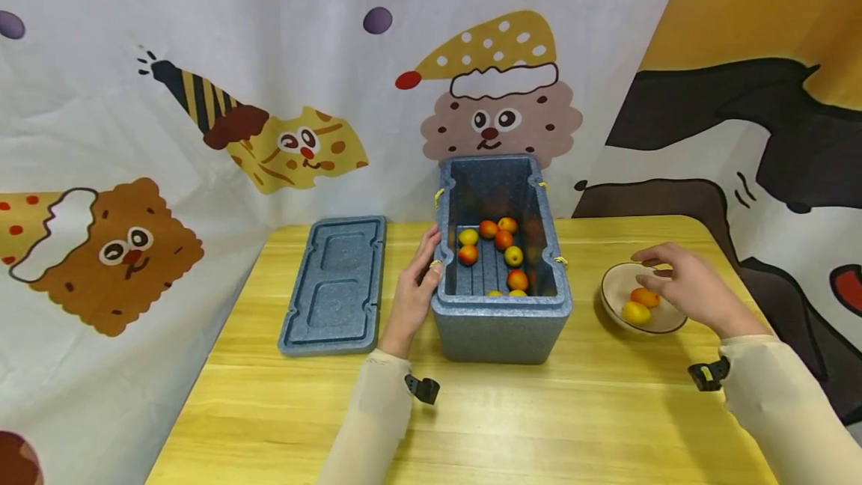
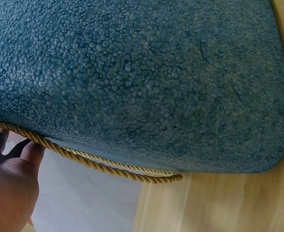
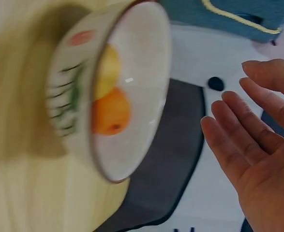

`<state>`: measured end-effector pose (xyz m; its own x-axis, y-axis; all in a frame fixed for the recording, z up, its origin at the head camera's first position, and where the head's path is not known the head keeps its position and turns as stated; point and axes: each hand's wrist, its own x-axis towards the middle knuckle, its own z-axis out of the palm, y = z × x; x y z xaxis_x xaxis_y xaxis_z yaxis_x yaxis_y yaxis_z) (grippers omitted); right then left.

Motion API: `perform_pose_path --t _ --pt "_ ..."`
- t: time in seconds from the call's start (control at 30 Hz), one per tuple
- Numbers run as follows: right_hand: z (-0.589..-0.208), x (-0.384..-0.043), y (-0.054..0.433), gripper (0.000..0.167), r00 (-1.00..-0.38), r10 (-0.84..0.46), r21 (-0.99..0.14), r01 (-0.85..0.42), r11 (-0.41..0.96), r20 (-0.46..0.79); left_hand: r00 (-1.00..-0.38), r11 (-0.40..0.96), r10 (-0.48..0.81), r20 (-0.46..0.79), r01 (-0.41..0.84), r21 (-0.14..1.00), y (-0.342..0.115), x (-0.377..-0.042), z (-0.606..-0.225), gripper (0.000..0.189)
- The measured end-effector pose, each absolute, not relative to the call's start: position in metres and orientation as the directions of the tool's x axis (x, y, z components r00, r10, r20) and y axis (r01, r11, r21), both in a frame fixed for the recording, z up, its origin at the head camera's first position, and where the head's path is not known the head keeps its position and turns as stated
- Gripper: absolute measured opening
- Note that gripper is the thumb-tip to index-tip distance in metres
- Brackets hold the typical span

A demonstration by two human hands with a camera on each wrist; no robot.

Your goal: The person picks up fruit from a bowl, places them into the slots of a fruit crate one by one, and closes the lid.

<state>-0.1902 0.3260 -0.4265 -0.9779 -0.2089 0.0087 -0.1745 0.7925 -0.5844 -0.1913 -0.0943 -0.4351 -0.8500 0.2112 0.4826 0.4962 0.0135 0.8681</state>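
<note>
A grey-blue foam box (image 1: 501, 335) stands lidless, with several small red-and-yellow fruits (image 1: 503, 239) on its ribbed floor. My left hand (image 1: 412, 292) rests against the box's left side, its thumb near the rim. In the left wrist view, the fingers (image 2: 33, 152) touch the wall beside a yellow cord (image 2: 98, 164). To the right, a white bowl (image 1: 616, 305) with a dark rim holds a yellow fruit (image 1: 636, 313) and an orange fruit (image 1: 645, 297). My right hand (image 1: 697, 292) hovers above the bowl's right side, fingers extended, nothing held; the right wrist view shows its palm.
The box's grey lid (image 1: 337, 287) lies flat on the wooden table (image 1: 552, 425), left of the box. A cartoon-printed cloth (image 1: 390, 133) hangs directly behind the table. Yellow cord loops hang on both sides of the box.
</note>
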Motion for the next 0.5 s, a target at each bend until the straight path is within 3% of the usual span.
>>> perform_pose_path --t 0.27,0.5 --pt "-0.459 -0.193 0.336 0.038 -0.965 -0.252 -0.527 -0.176 0.832 -0.076 -0.857 0.01 0.209 0.472 0.484 0.875 -0.095 -0.189 -0.432 0.049" --pt "-0.475 -0.191 0.34 0.055 -0.962 -0.264 -0.434 -0.208 0.877 -0.074 -0.853 0.013 0.213 0.476 0.489 0.872 -0.094 -0.189 -0.431 0.049"
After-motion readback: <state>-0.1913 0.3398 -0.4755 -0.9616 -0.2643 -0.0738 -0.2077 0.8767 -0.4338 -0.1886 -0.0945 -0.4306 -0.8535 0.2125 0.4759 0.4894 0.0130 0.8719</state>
